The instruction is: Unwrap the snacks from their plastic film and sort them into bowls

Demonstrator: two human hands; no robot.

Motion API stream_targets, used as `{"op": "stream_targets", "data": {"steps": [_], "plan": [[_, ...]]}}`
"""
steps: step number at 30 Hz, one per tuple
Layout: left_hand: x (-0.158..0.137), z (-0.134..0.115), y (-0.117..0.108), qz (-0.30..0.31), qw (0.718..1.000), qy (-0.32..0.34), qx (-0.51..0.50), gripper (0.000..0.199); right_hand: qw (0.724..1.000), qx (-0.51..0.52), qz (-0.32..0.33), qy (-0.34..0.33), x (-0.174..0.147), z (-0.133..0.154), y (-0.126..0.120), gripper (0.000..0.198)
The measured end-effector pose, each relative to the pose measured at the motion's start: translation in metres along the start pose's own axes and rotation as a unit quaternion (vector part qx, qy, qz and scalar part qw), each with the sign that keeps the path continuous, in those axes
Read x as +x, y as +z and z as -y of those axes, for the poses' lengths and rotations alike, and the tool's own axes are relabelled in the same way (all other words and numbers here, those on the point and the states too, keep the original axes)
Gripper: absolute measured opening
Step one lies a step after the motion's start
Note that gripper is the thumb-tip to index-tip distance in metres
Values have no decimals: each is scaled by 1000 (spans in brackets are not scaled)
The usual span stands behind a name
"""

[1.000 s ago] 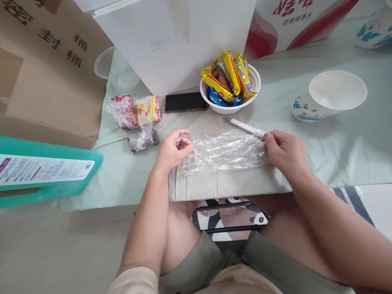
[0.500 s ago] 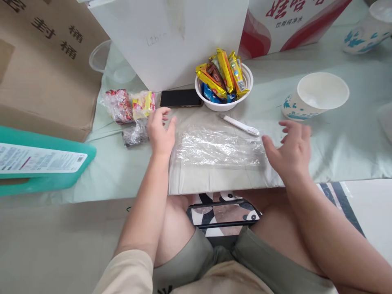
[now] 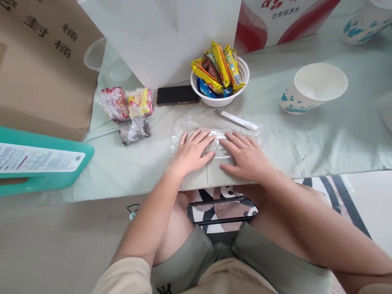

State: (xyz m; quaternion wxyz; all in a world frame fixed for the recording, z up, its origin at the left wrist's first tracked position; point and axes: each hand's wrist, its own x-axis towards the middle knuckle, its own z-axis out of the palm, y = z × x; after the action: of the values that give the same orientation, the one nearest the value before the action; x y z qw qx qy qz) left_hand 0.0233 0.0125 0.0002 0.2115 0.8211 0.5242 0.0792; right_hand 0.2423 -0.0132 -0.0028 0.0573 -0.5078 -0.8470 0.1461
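Note:
A sheet of clear plastic wrap (image 3: 219,150) lies crinkled on the cloth near the table's front edge. My left hand (image 3: 192,152) rests flat on its left part, fingers spread. On its right part lies my right hand (image 3: 243,155), also flat with fingers apart; the fingertips of both hands nearly meet. Just behind the wrap is a white utility knife (image 3: 239,120). To the left sit wrapped bundles: a red one (image 3: 114,104), a yellow one (image 3: 140,103) and a dark one (image 3: 134,132).
Behind the knife stands a white bowl (image 3: 222,101) of packaged snacks, with a black phone (image 3: 177,95) beside it. A paper cup (image 3: 314,90) is on the right. A cardboard box (image 3: 45,98) and green jug (image 3: 82,143) stand left, a white box (image 3: 165,41) behind.
Both hands have come inward from the sides of the plastic wrap and down onto it. The view has shifted slightly.

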Motion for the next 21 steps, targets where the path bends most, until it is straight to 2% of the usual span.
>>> {"op": "stream_targets", "data": {"steps": [2, 4, 7, 10, 12, 14, 17, 19, 21], "plan": [[-2, 9, -6, 11, 1000, 0, 3, 49, 1000, -15, 5, -7, -3, -1, -3, 72], [-6, 17, -10, -16, 1000, -7, 5, 43, 999, -32, 6, -12, -7, 4, -8, 67], [-10, 31, -11, -114, 993, -40, 9, 32, 999, -33, 12, 37, -17, 19, -21, 48], [-15, 42, -7, -224, 968, -116, 14, 28, 990, 57, 86, 97, -25, 34, -34, 38], [-18, 44, -4, -249, 954, -164, 9, 37, 981, 118, 108, 109, -25, 37, -39, 36], [-20, 43, -2, -232, 956, -179, 3, 48, 983, 123, 50, 128, -19, 34, -38, 39], [-18, 36, -2, -179, 976, -125, -9, 49, 981, 80, -59, 168, -3, 20, -28, 55], [-16, 32, -3, -139, 988, -63, -22, 45, 978, 90, -56, 181, 8, 11, -20, 68], [-12, 29, -4, -110, 993, -12, -35, 42, 974, 118, -21, 192, 17, 7, -14, 71]]}}
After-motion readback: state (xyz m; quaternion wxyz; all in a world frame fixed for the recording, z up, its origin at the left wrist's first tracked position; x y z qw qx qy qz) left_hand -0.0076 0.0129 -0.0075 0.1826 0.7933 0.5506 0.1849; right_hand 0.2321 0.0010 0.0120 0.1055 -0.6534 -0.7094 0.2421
